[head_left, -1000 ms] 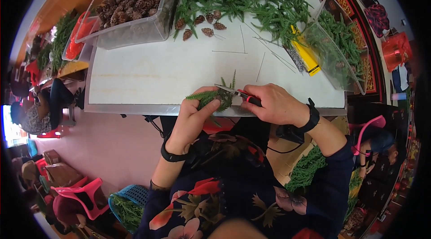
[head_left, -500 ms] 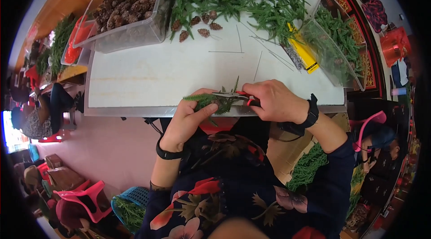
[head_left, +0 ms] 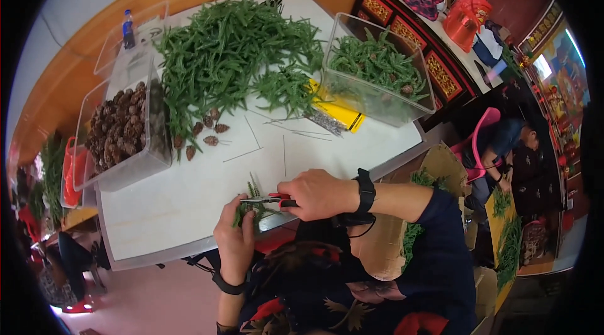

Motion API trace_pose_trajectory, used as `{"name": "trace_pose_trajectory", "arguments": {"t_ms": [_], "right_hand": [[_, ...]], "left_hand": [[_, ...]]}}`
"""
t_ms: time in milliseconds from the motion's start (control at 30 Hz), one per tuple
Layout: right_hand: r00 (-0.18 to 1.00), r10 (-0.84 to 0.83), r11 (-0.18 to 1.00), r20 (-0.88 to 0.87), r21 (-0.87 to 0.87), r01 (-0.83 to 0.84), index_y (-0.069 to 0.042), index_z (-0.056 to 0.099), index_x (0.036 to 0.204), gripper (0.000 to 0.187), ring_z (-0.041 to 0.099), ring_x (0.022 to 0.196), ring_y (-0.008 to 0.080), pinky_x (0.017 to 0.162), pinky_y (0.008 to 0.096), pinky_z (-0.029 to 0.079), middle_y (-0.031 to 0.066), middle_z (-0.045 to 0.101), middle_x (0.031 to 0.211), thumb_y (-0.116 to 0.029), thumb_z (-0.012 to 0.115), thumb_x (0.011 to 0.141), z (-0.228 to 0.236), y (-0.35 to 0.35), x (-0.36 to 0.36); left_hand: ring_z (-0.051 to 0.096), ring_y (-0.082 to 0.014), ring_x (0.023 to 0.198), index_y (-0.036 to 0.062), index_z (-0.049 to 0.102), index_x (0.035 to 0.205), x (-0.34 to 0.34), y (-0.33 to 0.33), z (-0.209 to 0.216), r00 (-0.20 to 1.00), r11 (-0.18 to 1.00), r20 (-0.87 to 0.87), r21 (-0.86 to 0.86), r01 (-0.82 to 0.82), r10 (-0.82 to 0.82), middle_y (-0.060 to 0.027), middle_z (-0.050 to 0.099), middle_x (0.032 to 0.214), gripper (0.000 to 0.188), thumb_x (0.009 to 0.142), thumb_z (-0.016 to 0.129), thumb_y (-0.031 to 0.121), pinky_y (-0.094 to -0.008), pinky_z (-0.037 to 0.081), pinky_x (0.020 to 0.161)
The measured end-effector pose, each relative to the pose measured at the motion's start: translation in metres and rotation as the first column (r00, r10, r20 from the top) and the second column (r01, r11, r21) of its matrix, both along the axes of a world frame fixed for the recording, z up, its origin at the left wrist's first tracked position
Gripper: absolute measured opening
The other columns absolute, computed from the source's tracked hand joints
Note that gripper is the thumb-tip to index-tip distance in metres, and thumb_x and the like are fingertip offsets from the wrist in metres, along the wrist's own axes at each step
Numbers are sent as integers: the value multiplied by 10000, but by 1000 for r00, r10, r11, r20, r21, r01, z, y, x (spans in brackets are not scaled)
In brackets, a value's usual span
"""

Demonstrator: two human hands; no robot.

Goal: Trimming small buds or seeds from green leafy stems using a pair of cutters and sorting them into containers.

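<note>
At the near edge of the white table [head_left: 163, 215], my left hand [head_left: 233, 237] pinches a green artificial pine sprig [head_left: 258, 209] between thumb and fingers. My right hand [head_left: 319, 194] is closed round the red-and-black handles of a pair of pliers [head_left: 286, 201]. The metal jaws point left and meet the sprig by my left fingertips; what exactly they grip is too small to tell. Beyond my hands lie several thin wires [head_left: 284, 156] and several loose pine cones [head_left: 211, 140].
A clear bin [head_left: 160, 140] of pine cones stands at the left, with a heap of green sprigs [head_left: 220, 52] behind. At the right are a yellow packet [head_left: 346, 115] and a clear bin [head_left: 402, 111] of sprigs. A cardboard box [head_left: 380, 250] sits below; a person [head_left: 509, 146] works farther right.
The view has turned to the right, so the table looks tilted and my hands appear lower and farther left. Both hands keep hold of the sprig and pliers.
</note>
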State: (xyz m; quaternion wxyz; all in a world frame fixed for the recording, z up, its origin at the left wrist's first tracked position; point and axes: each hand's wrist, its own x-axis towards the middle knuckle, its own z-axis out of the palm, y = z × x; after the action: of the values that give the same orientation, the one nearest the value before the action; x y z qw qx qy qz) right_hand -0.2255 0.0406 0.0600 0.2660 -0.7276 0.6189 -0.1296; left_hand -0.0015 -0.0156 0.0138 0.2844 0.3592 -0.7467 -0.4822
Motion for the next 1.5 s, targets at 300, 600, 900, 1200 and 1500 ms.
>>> {"name": "trace_pose_trajectory", "arguments": {"t_ms": [300,600,900,1200,1500], "right_hand": [[979,-199,980,-52,-38,197,-56,617,941,260,637,712,368,637,444,493,143,658,754,-290,649,832,31,5,-28],[548,-834,462,68,-458,759,-48,633,1047,342,624,743,219,705,357,495,85,651,802,-351,616,890,105,-37,-179],[272,-728,389,629,52,920,-149,535,1122,260,502,619,97,516,280,399,-36,478,689,-296,569,911,112,-49,-207],[910,-268,917,316,-207,342,-102,581,1088,311,566,778,128,656,291,461,9,570,835,-302,671,867,33,-10,-157],[868,-464,882,-176,-187,433,-58,569,1103,522,565,958,352,792,447,474,166,567,1011,-394,755,749,-49,-27,-109]], "left_hand": [[617,-163,923,21,380,1407,-13,3,3,959,984,-245,143,-109,141,-135,546,1243,641,828,651,-33,-269,508,763],[570,-71,768,8,427,1375,14,0,-36,952,954,-151,180,-239,267,-108,563,1182,567,853,645,-24,-195,465,616],[504,-50,676,-18,561,1202,10,-4,-47,969,967,-81,-83,-240,233,-63,612,1027,356,857,649,-22,-184,435,576],[472,-51,649,10,617,1109,13,-2,-45,973,965,-81,-137,-224,214,-15,573,847,284,833,670,-35,-187,394,546],[485,-58,638,22,644,1067,13,-3,-45,976,969,-48,-113,-218,214,-13,538,796,263,813,697,-19,-194,395,537]]}}
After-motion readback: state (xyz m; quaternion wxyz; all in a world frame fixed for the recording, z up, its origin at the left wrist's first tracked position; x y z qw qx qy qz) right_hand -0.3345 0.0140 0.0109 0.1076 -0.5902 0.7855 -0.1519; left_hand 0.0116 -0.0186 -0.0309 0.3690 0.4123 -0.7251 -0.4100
